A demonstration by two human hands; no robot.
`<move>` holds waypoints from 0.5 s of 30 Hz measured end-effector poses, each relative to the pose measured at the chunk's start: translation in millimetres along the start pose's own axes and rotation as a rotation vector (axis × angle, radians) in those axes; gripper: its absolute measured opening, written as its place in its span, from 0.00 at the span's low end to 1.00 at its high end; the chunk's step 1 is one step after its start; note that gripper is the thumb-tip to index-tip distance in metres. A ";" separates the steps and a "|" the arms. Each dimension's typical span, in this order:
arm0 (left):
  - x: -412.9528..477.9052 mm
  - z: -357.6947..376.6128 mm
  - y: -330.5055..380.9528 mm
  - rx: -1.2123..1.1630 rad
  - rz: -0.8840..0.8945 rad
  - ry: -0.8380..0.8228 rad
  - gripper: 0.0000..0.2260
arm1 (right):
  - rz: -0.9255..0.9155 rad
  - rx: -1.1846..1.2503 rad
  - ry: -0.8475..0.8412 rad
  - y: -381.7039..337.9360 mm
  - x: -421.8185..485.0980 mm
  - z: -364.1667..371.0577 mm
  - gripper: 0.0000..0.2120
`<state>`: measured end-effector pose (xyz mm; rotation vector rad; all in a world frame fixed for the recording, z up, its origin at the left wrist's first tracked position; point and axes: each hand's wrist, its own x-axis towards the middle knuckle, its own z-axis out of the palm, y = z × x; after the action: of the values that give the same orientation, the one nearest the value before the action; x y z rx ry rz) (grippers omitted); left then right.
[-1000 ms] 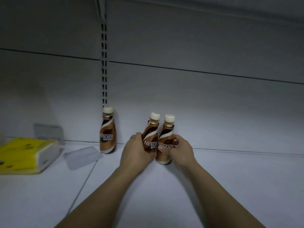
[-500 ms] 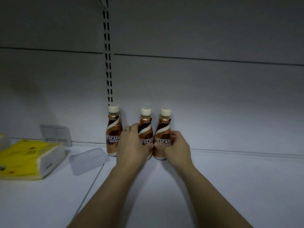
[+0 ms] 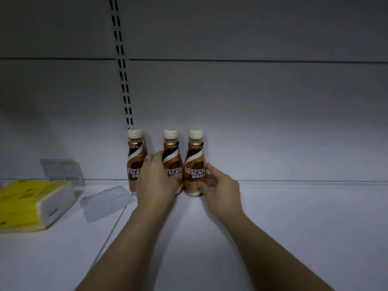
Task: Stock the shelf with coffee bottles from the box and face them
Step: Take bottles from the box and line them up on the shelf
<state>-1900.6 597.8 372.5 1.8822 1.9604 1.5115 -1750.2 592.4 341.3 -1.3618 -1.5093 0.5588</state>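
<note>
Three brown Nescafe coffee bottles with cream caps stand upright against the back wall of the white shelf. The left bottle stands free. My left hand wraps around the lower part of the middle bottle. My right hand touches the right side of the right bottle with its fingertips, thumb and fingers curled on it. The right bottle's label faces me. The box is not in view.
A yellow and white tissue pack lies at the left of the shelf. A clear plastic label holder lies flat beside it, and another leans on the back wall. A slotted upright runs up the back panel.
Both hands have pushed the two bottles back to the wall and stood them upright next to the left bottle. My right hand's grip has loosened to fingertips.
</note>
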 end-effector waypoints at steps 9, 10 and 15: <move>-5.9 -3.7 -1.7 0.080 -0.023 0.071 0.21 | 0.007 -0.204 0.013 -27.7 -1.8 4.0 0.20; -7.5 -4.5 -3.1 0.074 -0.010 0.072 0.21 | 0.015 -0.251 -0.014 -28.2 -2.2 3.9 0.21; -13.9 -6.9 -0.8 0.052 -0.013 0.129 0.23 | 0.059 -0.394 -0.076 -32.1 -9.4 -16.5 0.39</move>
<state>-1901.6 583.0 367.7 1.8307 2.0808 1.6323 -1752.0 570.9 371.7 -1.7056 -1.7067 0.3631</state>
